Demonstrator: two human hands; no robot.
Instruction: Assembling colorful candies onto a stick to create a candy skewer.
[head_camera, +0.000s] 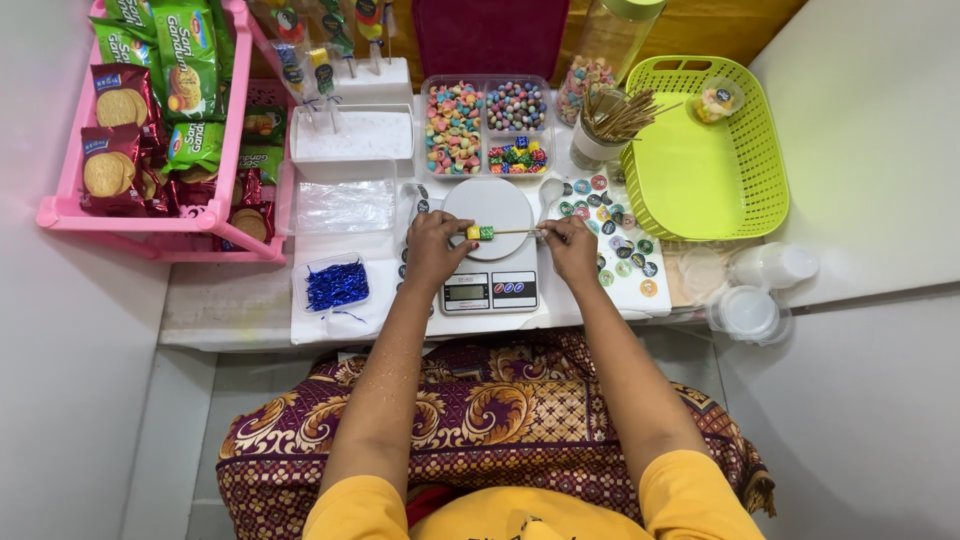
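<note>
L hand (433, 250) pinched on small yellow and green candy cubes (480, 232) threaded on a thin wooden skewer (510, 232); R hand (572, 248) fingers closed on the skewer's other end; skewer lies level between both grips, just above the white round pan of a digital scale (490, 255); beyond the grips: clear divided tray of coloured candies (486, 125), cup of spare sticks (600, 135); right of R grip: sheet of round stickers (620, 245), lime-green basket (705, 150); left of L grip: small tub of blue twist ties (335, 284), pink rack (150, 215) w/ biscuit packs.
</note>
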